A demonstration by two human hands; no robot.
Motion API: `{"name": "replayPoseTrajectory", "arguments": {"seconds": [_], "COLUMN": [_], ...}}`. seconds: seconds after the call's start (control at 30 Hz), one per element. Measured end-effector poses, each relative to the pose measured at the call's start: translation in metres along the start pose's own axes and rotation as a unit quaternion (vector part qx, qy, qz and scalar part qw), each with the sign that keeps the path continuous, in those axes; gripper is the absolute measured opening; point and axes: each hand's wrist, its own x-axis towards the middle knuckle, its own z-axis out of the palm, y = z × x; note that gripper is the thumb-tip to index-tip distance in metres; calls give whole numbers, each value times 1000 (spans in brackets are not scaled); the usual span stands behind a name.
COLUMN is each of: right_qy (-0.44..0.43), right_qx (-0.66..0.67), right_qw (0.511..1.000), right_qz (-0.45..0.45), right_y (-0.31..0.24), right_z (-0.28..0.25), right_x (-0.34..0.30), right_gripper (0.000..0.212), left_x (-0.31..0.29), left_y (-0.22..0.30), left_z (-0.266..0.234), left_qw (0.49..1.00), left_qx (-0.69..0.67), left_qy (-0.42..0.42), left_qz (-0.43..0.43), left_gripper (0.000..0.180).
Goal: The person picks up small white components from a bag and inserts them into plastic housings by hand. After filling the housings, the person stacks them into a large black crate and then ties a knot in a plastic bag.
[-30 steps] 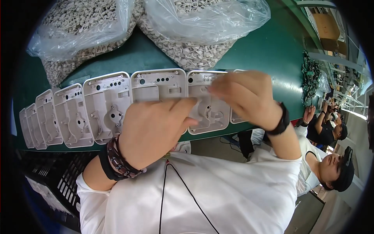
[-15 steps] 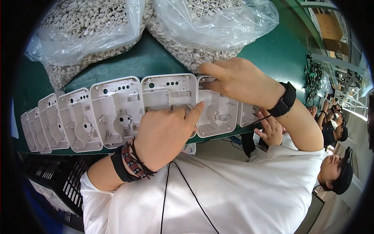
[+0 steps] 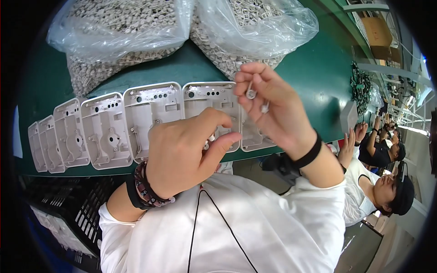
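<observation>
Small light-grey plastic parts (image 3: 251, 93) lie in my right hand (image 3: 284, 113), which is turned palm up with its fingers curled around them. It is raised above the right end of a row of grey plastic housings (image 3: 212, 101). My left hand (image 3: 180, 143) hovers over the near side of the row, its thumb and fingers curled around more small plastic parts (image 3: 208, 142), mostly hidden. The housings stand open side up, showing holes, ribs and round bosses inside. My right hand and wrist partly cover the rightmost housing (image 3: 255, 136).
Two clear plastic bags (image 3: 123, 43) (image 3: 255, 32) full of small grey parts sit at the back of the green table (image 3: 314, 91). A black crate (image 3: 63, 204) is at lower left. To the right, a co-worker's hand (image 3: 348, 148) is near a grey housing (image 3: 349, 116).
My right hand has turned from palm down to palm up, showing small parts. My left index finger has drawn in from the housing. A housing at the right has moved away toward the co-worker.
</observation>
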Motion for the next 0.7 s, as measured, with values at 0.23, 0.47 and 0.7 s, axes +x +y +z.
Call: {"name": "replayPoseTrajectory", "arguments": {"seconds": [0.23,0.47,0.7], "right_qy": [52,-27,-21], "right_qx": [-43,-56,-279], "right_qw": [994,993,938], "right_qz": [-91,-99,-206], "right_y": [36,57,30], "right_z": [37,56,31], "right_x": [4,-6,-9], "right_gripper": [30,37,33], "left_x": [-8,-13,-14], "left_y": [-12,-22,-20], "left_z": [-2,-4,-11], "left_qw": [995,990,998], "left_qx": [64,95,-27], "left_qy": [79,87,54], "left_qz": [-9,53,-2], "left_gripper": [19,21,15]}}
